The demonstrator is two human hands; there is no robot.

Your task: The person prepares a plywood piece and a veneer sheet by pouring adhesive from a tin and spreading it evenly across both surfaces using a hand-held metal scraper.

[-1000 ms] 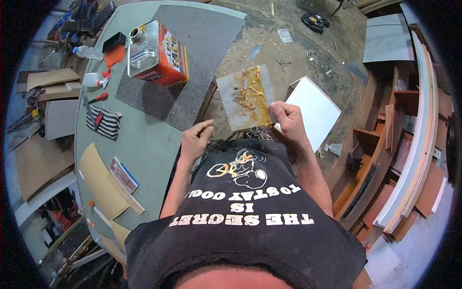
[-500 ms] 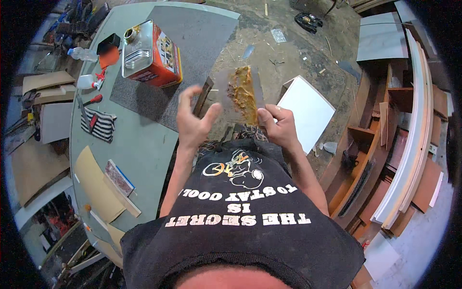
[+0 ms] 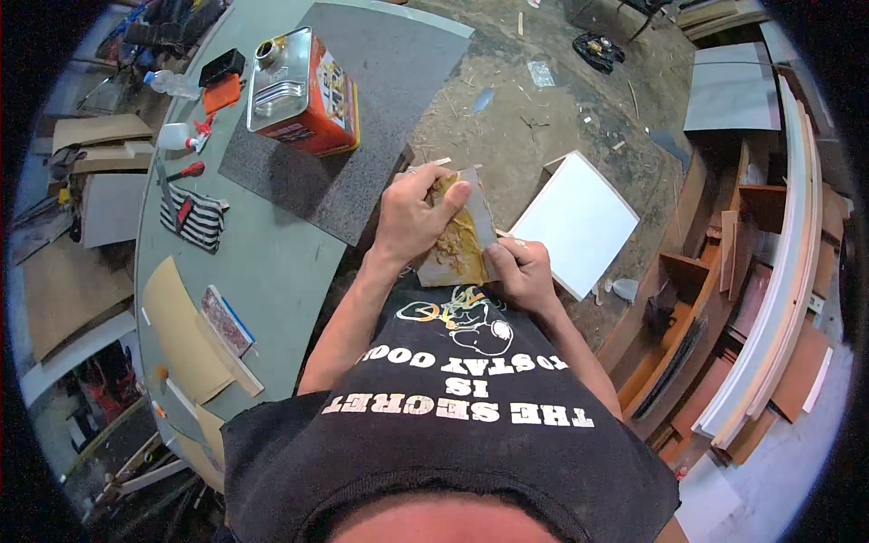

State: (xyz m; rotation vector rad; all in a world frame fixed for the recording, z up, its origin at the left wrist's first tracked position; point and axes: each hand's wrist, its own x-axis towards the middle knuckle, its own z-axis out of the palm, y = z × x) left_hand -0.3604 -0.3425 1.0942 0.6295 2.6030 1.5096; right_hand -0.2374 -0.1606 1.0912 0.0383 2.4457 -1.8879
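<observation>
In front of my shirt is a thin grey sheet (image 3: 463, 237), smeared along its length with lumpy yellow-brown stuff that looks like glue. My left hand (image 3: 412, 215) is closed on its upper left part, thumb on the smeared face and fingers curled round the far side. At the lower right edge, my right hand (image 3: 525, 274) pinches the sheet between thumb and bent fingers. What lies under the fingers is hidden. Beyond my left hand, on the table, stands a red and silver metal can (image 3: 308, 95) with an uncapped round spout.
The green table (image 3: 272, 244) at left carries a dark grey panel (image 3: 380, 54), a striped cloth (image 3: 195, 219), a spray bottle (image 3: 179, 137) and a curved tan board (image 3: 186, 330). A white panel (image 3: 575, 222) leans ahead on the littered floor. Wooden cabinet frames (image 3: 688, 281) stand at right.
My left hand, open and apart from the sheet before, now grips its upper part. The sheet has come nearer my body and tilted. The view has shifted slightly.
</observation>
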